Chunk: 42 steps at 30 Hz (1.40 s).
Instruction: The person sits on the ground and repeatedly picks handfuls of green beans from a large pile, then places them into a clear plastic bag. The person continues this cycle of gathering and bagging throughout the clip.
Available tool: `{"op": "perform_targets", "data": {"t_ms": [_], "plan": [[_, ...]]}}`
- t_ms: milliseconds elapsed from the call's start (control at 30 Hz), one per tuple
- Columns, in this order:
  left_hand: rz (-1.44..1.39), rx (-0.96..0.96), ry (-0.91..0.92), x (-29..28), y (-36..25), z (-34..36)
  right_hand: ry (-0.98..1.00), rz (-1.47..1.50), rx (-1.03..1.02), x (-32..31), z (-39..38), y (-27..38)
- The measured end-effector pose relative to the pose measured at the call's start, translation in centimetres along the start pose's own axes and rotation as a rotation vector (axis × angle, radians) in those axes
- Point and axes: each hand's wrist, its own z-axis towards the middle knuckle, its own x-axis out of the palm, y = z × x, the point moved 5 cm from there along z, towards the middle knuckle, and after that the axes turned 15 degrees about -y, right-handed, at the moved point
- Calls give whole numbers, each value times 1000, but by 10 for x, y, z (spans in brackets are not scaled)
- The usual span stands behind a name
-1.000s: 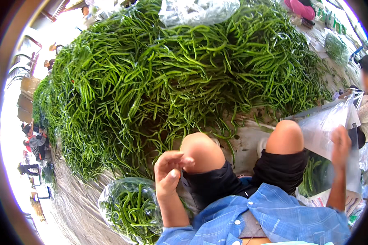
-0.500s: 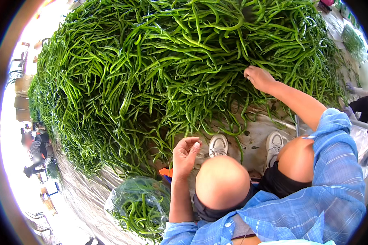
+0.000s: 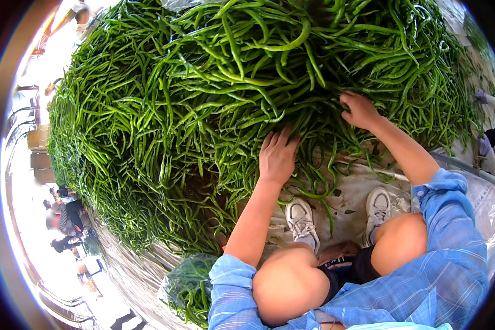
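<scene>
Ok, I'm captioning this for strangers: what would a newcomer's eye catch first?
A huge heap of green peppers fills the upper middle. The left fingers lie on its near side, with the right fingers at it further right. Two pale shoes stand below, just beyond the bare knees.

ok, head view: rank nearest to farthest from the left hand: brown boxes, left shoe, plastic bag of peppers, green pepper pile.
From the left hand:
1. Green pepper pile: right at its fingers.
2. Left shoe: below, slightly right in the picture.
3. Plastic bag of peppers: lower left.
4. Brown boxes: far left, background.
</scene>
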Motion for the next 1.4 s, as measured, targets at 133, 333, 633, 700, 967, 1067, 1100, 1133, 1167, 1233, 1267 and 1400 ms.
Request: {"op": "perform_targets", "data": {"t_ms": [133,333,633,700,967,1067,1100,1133,1167,1233,1267,1400], "plan": [[29,-6,-24,14,-1,-5,-97,163,-85,7,4,3],[1,8,-31,15,-5,1,-317,-8,-227,27,26,8],[-102,-91,-62,-8,-1,-8,-381,220,-116,-98,-33,47],[-179,-116,-195,-34,-15,-5,-249,171,-109,-118,-36,86],[-1240,-530,59,-27,-66,-26,-35,308,-230,-56,-66,169],[-1278,-515,-68,-17,-70,-23,-34,378,-133,-65,-61,163],[-1277,-518,-122,-15,-74,-19,-30,472,-63,-55,-63,157],[-1258,-549,-147,-1,-73,-15,-32,559,-1,-46,-64,151],[-1227,-580,-172,14,-67,-13,-35,656,55,-44,-63,151],[-1469,-657,-316,45,-53,-14,74,833,107,-35,-60,135],[-1531,-901,-251,56,-42,-19,27,913,247,-37,-57,121],[-1925,-1485,-346,55,-22,-25,-249,438,215,-42,-50,36]]}}
